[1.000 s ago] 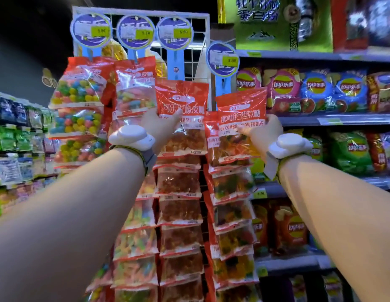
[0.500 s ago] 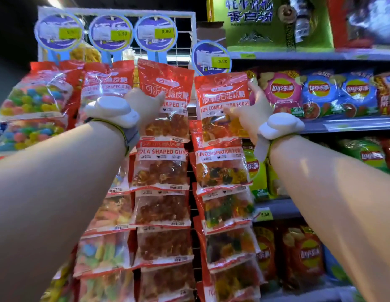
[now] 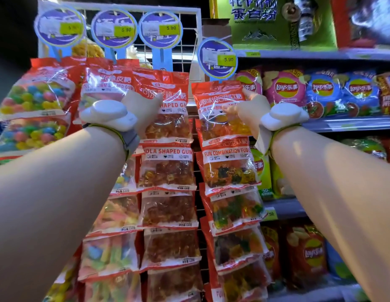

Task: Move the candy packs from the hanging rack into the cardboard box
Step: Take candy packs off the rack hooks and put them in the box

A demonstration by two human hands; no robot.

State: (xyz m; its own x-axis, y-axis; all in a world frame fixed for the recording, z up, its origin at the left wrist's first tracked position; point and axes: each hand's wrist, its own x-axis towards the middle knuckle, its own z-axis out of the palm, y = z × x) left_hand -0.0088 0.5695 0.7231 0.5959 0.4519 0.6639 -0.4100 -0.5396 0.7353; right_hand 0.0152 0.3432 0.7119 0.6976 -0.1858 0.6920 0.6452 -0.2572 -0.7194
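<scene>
A white wire hanging rack (image 3: 196,46) carries columns of red-topped candy packs. My left hand (image 3: 144,110) grips the top cola-shaped gummy pack (image 3: 165,118) in the middle column, thumb on its front. My right hand (image 3: 248,114) pinches the top fun combination fudge pack (image 3: 218,114) in the right column. Both wrists wear white devices. More packs hang below each one. The cardboard box is out of view.
Left columns hold bags of coloured candy balls (image 3: 35,99) and worm gummies (image 3: 109,253). Round blue price signs (image 3: 160,29) top the rack. Shelves on the right hold Lay's chip bags (image 3: 286,90); a green box (image 3: 263,22) stands above.
The view has shifted left and closer to the rack. Both hands keep hold of the same top packs, which sit slightly lower and more tilted than before.
</scene>
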